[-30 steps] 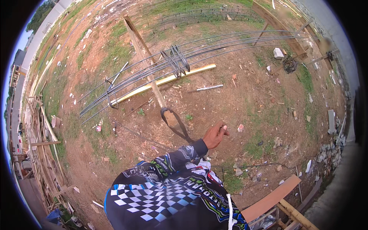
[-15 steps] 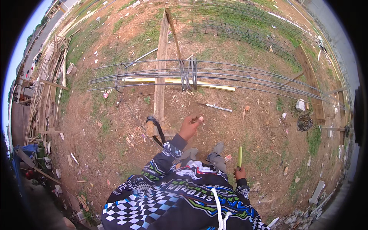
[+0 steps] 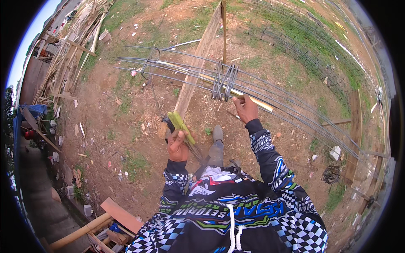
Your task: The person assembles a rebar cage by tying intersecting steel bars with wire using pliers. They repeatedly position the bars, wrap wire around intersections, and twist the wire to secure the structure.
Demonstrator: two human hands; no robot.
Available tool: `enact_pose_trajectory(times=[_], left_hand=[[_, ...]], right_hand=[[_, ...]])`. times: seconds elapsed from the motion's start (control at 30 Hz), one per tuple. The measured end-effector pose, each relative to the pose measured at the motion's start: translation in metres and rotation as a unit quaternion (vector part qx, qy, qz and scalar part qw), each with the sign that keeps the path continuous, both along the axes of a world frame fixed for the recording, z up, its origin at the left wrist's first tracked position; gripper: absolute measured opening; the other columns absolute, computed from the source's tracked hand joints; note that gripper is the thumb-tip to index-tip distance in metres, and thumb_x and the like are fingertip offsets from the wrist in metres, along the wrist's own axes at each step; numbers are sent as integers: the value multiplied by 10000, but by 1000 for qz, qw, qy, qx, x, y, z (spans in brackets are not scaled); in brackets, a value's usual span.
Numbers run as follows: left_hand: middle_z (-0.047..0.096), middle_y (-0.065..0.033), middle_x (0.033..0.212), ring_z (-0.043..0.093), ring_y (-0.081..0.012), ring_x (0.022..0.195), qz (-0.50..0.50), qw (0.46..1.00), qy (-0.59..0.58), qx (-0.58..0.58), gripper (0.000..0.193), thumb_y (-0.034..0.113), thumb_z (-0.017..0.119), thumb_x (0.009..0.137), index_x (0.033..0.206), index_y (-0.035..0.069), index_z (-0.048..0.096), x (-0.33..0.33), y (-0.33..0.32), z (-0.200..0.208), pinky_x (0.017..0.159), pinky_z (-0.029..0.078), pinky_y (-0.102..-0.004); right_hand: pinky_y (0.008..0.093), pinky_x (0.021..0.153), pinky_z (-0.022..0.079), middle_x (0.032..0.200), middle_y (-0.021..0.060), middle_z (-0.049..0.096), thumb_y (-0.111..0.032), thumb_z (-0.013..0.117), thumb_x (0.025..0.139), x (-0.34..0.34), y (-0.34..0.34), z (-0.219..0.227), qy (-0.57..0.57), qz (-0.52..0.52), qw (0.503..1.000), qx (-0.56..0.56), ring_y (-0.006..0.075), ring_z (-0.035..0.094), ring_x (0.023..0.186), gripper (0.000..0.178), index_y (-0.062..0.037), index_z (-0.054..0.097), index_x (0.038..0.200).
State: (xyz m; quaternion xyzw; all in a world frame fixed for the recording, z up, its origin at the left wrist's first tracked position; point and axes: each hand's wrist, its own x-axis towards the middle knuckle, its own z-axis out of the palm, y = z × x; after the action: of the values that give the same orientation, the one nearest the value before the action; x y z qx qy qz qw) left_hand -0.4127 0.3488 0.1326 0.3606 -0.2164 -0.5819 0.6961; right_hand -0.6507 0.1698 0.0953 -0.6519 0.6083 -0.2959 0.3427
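My left hand (image 3: 177, 148) is closed round a tool with two yellow-green handles (image 3: 181, 122), which looks like pincers; thin dark metal shows below the fingers. My right hand (image 3: 246, 110) reaches to the bunched steel stirrups (image 3: 225, 82), fingertips curled together at their near right end. Whether it grips a bar or something small cannot be made out. Long steel bars (image 3: 291, 102) run through the stirrups and rest across a wooden plank (image 3: 201, 63). Another stirrup (image 3: 146, 64) hangs near their left end. A pale yellow strip (image 3: 262, 105) lies beneath the bars.
A wooden upright (image 3: 224, 33) rises at the plank's far end. More planks (image 3: 355, 130) support the bars at right, beside a wire coil (image 3: 331, 174) and a white block (image 3: 335, 153). Timber is heaped (image 3: 63, 63) at far left. Assembled steel cages (image 3: 295, 55) lie on the grass.
The yellow-green-handled tool has passed from my right hand, low at my side, to my left. My right hand has risen to the stirrups. The view has turned and shifted.
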Motion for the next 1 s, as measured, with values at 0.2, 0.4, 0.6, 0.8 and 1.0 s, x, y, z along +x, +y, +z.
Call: enact_pose_trajectory(times=[0.2,0.4,0.6,0.8,1.0], left_hand=[[594,-115,1129,634,-253,909,60,998,-27,1,223,229,577,970,948,16,640,18,-58,11,772,543,-413],[631,-104,1040,646,-231,851,64,994,-68,65,240,227,610,951,977,-5,666,23,-117,-1,718,537,-374],[654,-108,918,640,-214,802,47,989,-110,88,253,215,610,950,1003,-28,654,21,-147,-8,708,514,-340],[656,-91,871,614,-179,792,37,984,-140,99,277,254,614,950,974,-18,663,-10,-175,-13,755,464,-314],[667,-80,1003,598,-175,943,-9,983,-152,98,293,268,623,947,936,-16,696,-91,-212,14,898,428,-327]], right_hand=[[465,806,510,971,231,689,-499,677,800,43,-120,-38,190,-66,972,119,397,658,943,503,-24,689,964],[493,769,508,836,256,677,-351,652,716,57,-135,-31,170,-50,977,115,430,655,863,351,-2,675,750],[469,746,516,835,218,687,-400,760,711,-121,-114,-46,223,-105,951,187,377,673,804,423,-2,677,828],[373,801,520,1021,160,676,-346,793,768,-80,-93,19,17,0,993,118,262,659,911,587,-6,579,1197],[298,551,505,748,51,618,-203,819,762,21,-50,37,-187,162,954,169,136,617,622,662,0,497,1303]])
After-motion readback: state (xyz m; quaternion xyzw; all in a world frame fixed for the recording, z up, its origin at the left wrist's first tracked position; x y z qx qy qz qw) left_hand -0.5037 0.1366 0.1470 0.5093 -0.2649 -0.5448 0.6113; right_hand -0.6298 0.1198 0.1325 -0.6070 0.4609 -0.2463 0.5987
